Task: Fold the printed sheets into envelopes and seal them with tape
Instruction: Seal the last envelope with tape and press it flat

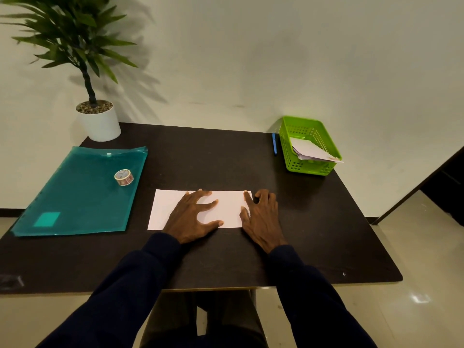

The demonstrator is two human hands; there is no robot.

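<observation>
Left hand (194, 214) lies flat, fingers spread, on the folded white sheet (165, 209) at the desk's (226, 159) centre; right hand (259, 217) presses the sheet's right edge, fingers splayed, gripping nothing; tape roll (123, 177) rests on a teal folder (75, 197) at left; green basket (296, 168) holds folded papers (308, 150) at far right, blue pen (274, 143) beside it.

A tape roll (124, 177) sits on the folder (75, 197) left of the sheet (163, 209); pen (274, 144) and basket (311, 169) lie far right.
</observation>
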